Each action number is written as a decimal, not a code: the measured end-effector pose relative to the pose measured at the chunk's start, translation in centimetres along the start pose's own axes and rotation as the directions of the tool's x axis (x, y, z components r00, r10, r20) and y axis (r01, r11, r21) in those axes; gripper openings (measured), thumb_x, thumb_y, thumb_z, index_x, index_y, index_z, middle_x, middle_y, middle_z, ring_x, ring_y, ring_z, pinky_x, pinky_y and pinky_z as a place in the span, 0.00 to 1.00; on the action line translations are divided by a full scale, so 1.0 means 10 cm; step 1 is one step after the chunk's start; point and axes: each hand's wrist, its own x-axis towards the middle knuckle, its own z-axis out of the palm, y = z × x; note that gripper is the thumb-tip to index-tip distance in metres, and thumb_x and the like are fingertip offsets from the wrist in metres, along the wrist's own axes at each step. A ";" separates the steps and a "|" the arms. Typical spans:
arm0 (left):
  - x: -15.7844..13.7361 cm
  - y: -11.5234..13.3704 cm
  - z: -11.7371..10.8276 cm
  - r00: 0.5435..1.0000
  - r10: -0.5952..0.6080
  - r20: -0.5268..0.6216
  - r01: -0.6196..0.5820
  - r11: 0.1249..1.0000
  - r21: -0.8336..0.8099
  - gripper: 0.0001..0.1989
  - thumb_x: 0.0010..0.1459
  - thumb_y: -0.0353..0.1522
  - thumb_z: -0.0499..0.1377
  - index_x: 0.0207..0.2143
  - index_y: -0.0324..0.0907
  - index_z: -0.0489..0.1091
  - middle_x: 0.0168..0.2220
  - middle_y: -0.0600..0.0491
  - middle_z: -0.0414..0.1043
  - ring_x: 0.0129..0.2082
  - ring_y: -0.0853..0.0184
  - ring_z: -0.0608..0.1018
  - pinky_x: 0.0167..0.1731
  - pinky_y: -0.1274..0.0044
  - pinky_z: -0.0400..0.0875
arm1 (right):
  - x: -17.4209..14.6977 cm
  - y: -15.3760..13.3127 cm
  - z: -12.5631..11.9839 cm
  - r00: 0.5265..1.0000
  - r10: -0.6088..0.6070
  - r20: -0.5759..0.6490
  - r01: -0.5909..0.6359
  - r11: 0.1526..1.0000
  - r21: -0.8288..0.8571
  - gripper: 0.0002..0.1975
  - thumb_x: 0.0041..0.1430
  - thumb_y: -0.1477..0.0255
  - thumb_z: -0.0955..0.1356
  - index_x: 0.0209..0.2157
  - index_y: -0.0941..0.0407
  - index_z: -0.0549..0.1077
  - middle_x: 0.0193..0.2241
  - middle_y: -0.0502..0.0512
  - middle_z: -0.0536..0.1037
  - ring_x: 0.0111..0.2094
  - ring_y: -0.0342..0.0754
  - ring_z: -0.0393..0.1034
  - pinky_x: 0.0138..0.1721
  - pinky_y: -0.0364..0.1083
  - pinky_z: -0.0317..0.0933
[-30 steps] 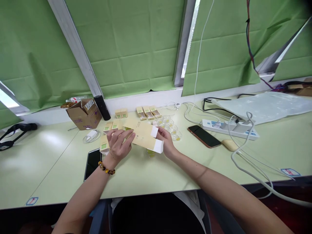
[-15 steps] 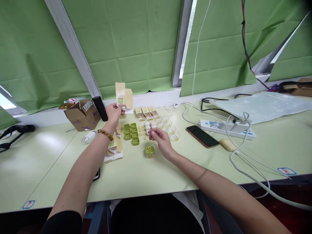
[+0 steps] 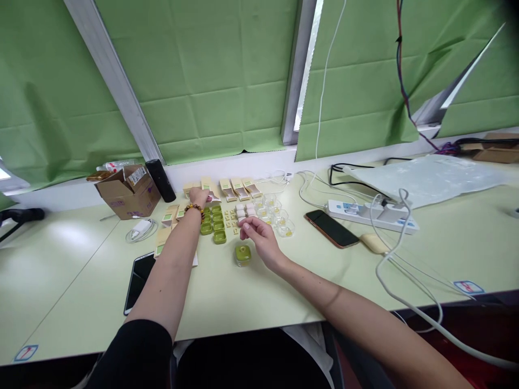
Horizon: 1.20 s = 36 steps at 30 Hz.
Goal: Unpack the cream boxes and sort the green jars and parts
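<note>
My left hand [image 3: 200, 195] is at the back of the table, its fingers closed at the front of a small cream cardboard box [image 3: 206, 182] with a raised flap; the fingertips are partly hidden. Over the table's middle hovers my right hand [image 3: 259, 237], fingers loosely curled together and nothing visible in them. Just left of and below it stands a small clear square jar with a green lid [image 3: 243, 254]. Green lids [image 3: 219, 236] lie in rows between my hands. Beside them are small yellow pieces [image 3: 235, 231], whitish-pink blocks [image 3: 240, 210] and clear jars [image 3: 286, 228].
More cream boxes [image 3: 239, 188] stand behind the lids. A phone [image 3: 138, 278] lies left of my forearm, another phone [image 3: 332, 229] on the right near a power strip [image 3: 371, 215]. At the left are a carton [image 3: 128, 195], a black cylinder [image 3: 160, 180] and a white charger [image 3: 141, 228].
My left hand has come down from holding an open cream box up to a place lower at the back. My right hand stays in nearly the same place. The view has shifted slightly.
</note>
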 end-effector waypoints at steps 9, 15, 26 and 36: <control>0.17 -0.14 0.16 0.996 -0.084 0.033 0.080 0.989 0.122 0.10 0.55 0.33 0.71 0.30 0.35 0.76 0.22 0.43 0.77 0.28 0.57 0.83 0.30 0.72 0.77 | -0.04 -0.04 0.03 0.999 -0.012 0.035 0.014 0.999 -0.044 0.19 0.61 0.51 0.71 0.37 0.53 0.76 0.25 0.49 0.74 0.30 0.47 0.71 0.36 0.47 0.65; 0.08 -0.15 0.08 0.998 -0.002 0.065 -0.007 0.990 0.141 0.10 0.49 0.26 0.71 0.35 0.34 0.77 0.28 0.43 0.80 0.34 0.57 0.83 0.34 0.72 0.76 | -0.08 -0.06 0.04 0.997 -0.056 0.052 0.062 0.990 -0.123 0.16 0.65 0.54 0.70 0.39 0.53 0.76 0.26 0.49 0.75 0.30 0.47 0.71 0.37 0.47 0.65; -0.62 0.15 -0.31 0.924 0.296 0.240 -0.312 0.950 0.030 0.10 0.60 0.27 0.62 0.45 0.39 0.78 0.43 0.45 0.82 0.37 0.64 0.82 0.41 0.74 0.76 | 0.20 -0.11 -0.16 0.997 -0.056 -0.062 0.050 0.995 -0.082 0.13 0.60 0.59 0.71 0.33 0.54 0.75 0.23 0.48 0.74 0.26 0.45 0.67 0.32 0.46 0.63; -2.04 -0.28 -0.82 0.619 0.535 0.575 -0.695 0.714 0.083 0.11 0.68 0.34 0.56 0.34 0.44 0.76 0.36 0.51 0.80 0.37 0.61 0.80 0.40 0.69 0.72 | 0.18 0.07 -0.47 0.888 0.332 0.318 -0.046 0.751 -0.658 0.17 0.44 0.85 0.66 0.37 0.58 0.76 0.30 0.53 0.78 0.33 0.46 0.70 0.35 0.44 0.62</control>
